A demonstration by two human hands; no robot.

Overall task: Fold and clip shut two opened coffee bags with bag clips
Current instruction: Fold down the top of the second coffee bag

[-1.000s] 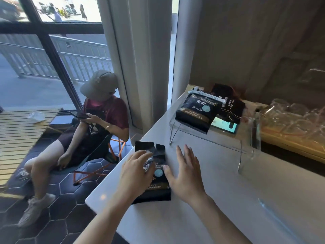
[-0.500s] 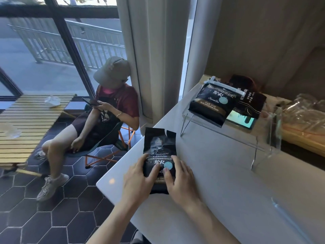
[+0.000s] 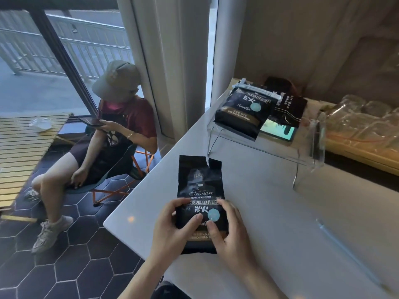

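Opened black coffee bag (image 3: 199,190) flat on the white desk (image 3: 280,212), torn top pointing away from you, your left hand (image 3: 172,229) and right hand (image 3: 228,234) clasping its lower half from either side, thumbs pressed on the front, clipped second bag (image 3: 241,111) on the clear stand (image 3: 306,156) beyond.

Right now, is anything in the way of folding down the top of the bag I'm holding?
Nothing visible is. Your left hand and right hand grip the lower half of the coffee bag, so its torn open top is free. The white table beyond it is bare up to the clear stand.
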